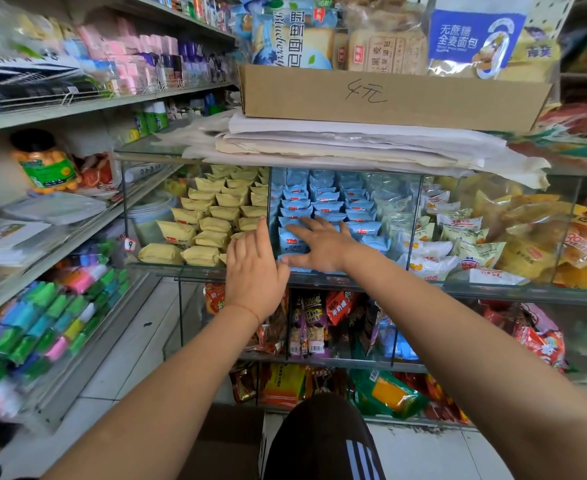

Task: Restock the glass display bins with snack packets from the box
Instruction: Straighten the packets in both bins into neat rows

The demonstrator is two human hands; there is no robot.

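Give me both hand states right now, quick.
Left hand: open, fingers straight at the glass divider, holding nothing.
Right hand: open, spread flat on the blue packets.

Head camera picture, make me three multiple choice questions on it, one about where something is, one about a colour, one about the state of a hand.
1. Where does the cardboard box sit?
A. on the floor
B. on the stacked paper above the glass bins
C. inside a bin

2. What colour are the packets in the bin just left of the blue packets?
A. yellow
B. red
C. green

3. How is the right hand?
A. clenched round a jar
B. out of view
C. fingers spread flat on the blue packets

Answers:
1 B, the box rests on the paper sheets over the bins.
2 A, the rows left of the glass divider are pale yellow.
3 C, its straight fingers lie on the front blue packets.
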